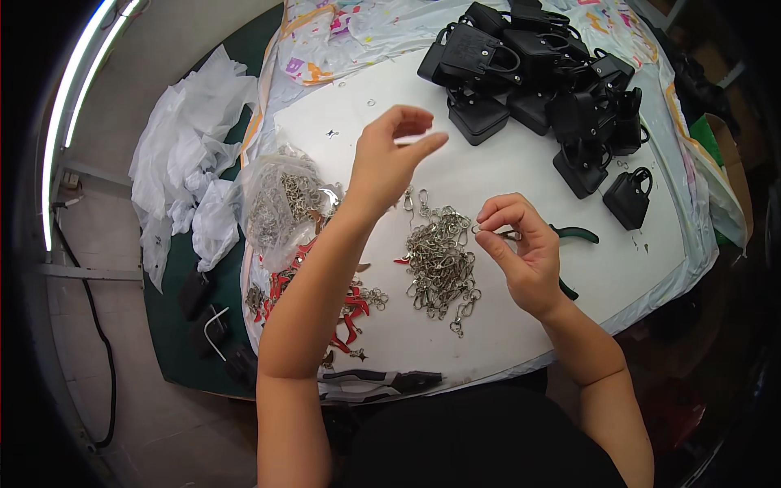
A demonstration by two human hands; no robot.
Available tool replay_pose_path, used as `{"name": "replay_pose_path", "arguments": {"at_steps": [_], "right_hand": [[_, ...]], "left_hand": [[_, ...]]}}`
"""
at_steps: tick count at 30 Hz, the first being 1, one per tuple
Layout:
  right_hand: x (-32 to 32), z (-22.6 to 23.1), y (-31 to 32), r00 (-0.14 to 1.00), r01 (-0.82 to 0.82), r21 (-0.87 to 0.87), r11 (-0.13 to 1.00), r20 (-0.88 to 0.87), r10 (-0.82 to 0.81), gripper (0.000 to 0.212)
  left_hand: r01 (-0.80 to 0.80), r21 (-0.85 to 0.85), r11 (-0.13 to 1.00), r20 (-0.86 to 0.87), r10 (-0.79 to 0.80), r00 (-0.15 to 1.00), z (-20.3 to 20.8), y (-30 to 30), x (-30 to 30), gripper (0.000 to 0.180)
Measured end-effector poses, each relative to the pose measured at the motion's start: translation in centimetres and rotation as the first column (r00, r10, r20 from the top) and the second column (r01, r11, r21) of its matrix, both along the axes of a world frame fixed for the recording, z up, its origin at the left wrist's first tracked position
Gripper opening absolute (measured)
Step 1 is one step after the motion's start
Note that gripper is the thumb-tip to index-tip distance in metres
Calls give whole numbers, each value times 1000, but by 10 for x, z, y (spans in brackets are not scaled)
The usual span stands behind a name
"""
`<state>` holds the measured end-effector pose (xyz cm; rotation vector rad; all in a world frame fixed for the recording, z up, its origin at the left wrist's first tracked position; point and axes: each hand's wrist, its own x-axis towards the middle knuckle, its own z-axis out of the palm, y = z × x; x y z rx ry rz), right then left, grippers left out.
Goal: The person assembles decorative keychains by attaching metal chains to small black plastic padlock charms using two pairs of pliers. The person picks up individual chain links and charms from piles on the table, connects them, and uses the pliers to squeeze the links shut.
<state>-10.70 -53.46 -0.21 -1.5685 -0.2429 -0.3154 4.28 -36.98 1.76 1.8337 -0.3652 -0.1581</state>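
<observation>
My left hand [393,152] is raised over the white board, its thumb and curled fingers apart with nothing seen between them. To its right, my right hand [525,256] pinches a small metal ring [475,229] between thumb and fingertips. Green-handled pliers [576,234] show behind the right hand, their middle covered by it; whether the hand touches them I cannot tell. Just left of the right hand lies a heap of silver snap hooks and chain links [439,264]. Red horn-shaped charms [350,313] with small chains lie partly under my left forearm.
Black mini handbags [480,118] are piled at the far right. A clear plastic bag of metal chains [281,207] stands at the left, near crumpled white plastic [191,146]. Grey-and-black pliers [382,380] lie along the near edge. Printed plastic sheeting [342,37] covers the far side.
</observation>
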Motion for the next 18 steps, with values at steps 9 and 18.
{"name": "replay_pose_path", "arguments": {"at_steps": [9,18], "right_hand": [[12,-5,-12,1000,27,185,982,11,-29,9],[5,6,-22,989,-65,597,800,-66,130,7]], "left_hand": [[-353,565,746,786,-356,505,9,-92,105,78],[277,218,936,65,-297,953,37,-29,-12,85]]}}
